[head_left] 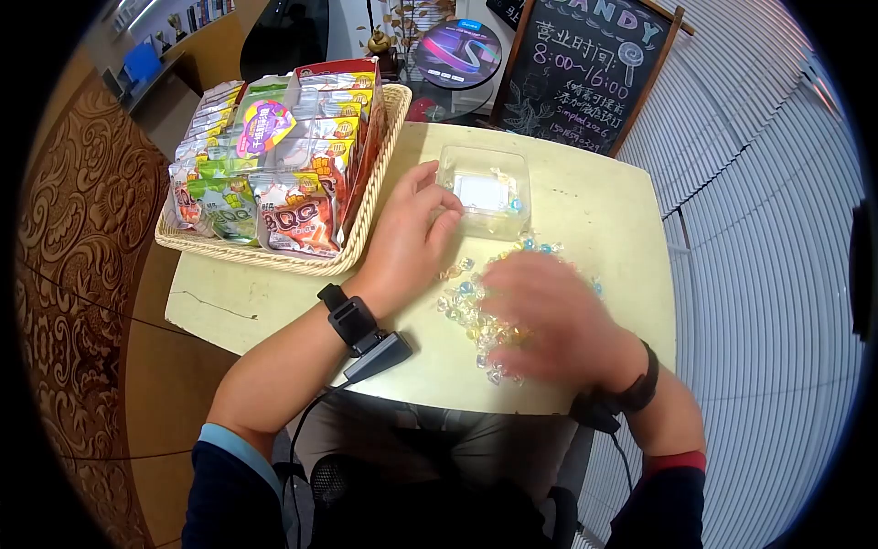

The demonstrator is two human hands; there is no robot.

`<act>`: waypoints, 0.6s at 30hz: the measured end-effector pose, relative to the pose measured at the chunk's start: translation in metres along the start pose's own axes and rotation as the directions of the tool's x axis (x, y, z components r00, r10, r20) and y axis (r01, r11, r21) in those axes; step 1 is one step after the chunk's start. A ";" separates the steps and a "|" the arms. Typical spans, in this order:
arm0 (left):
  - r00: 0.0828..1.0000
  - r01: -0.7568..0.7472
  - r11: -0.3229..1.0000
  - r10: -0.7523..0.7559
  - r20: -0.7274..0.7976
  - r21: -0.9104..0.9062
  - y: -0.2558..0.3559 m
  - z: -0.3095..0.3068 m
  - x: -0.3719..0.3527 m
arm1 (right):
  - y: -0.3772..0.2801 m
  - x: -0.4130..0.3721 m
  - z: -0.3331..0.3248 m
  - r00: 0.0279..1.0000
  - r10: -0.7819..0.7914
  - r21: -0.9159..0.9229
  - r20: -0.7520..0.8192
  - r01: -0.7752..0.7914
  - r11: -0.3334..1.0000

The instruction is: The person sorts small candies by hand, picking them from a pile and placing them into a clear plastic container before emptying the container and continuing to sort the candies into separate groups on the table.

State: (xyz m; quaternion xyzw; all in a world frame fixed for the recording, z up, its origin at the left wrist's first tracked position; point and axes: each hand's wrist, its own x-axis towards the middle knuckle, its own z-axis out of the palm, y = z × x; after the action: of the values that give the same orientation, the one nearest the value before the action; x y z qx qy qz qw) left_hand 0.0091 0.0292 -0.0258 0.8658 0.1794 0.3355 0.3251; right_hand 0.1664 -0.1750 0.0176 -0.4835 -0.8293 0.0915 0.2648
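Touching tub (pixel 494 228) near basket (pixel 388 165), left grip (pixel 421 224) unclenched; right grip (pixel 553 316) over candies (pixel 476 320), blurred, unclear

Straight ahead of me, at twelve o'clock, my tub (pixel 476 157) sits upright and open-topped, clear and rectangular, with a white patch at its base. Inside are a few pieces, pale ones at about one o'clock and a blue one near four. My candies (pixel 482 322), small, shiny, clear, yellowish and blue, lie loosely heaped at its six o'clock, one blue piece straying towards four; my right hand (pixel 553 316) hides part of the heap.
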 end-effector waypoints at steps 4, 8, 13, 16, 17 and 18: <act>0.998 -0.036 0.991 0.030 -0.049 -0.132 0.013 -0.003 0.000 | 0.027 -0.010 -0.004 0.754 0.305 0.003 -0.582 -0.373 0.928; 0.988 -0.154 0.988 0.152 -0.039 -0.034 0.023 -0.005 -0.005 | 0.035 -0.008 -0.014 0.480 0.787 0.780 -0.388 -0.285 0.557; 0.980 -0.185 0.955 0.197 0.029 -0.233 0.023 -0.003 -0.007 | 0.041 -0.005 -0.008 0.582 0.769 0.891 -0.263 -0.160 0.425; 0.979 -0.202 0.925 0.180 -0.097 -0.322 0.025 0.000 -0.007 | 0.042 -0.007 -0.013 0.602 0.706 0.845 -0.373 -0.094 0.527; 0.979 -0.201 0.925 0.179 -0.098 -0.322 0.022 0.000 -0.006 | 0.042 -0.009 -0.016 0.633 0.621 0.698 -0.461 -0.173 0.695; 0.985 -0.173 0.935 0.157 -0.076 -0.310 0.016 0.000 -0.005 | 0.042 -0.010 -0.019 0.673 0.520 0.512 -0.525 -0.238 0.825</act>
State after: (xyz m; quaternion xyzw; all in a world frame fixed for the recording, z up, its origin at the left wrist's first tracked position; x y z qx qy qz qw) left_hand 0.0071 0.0157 -0.0171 0.8059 0.0582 0.4076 0.4254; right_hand 0.2118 -0.1644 0.0129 -0.5844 -0.5264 0.1420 0.6010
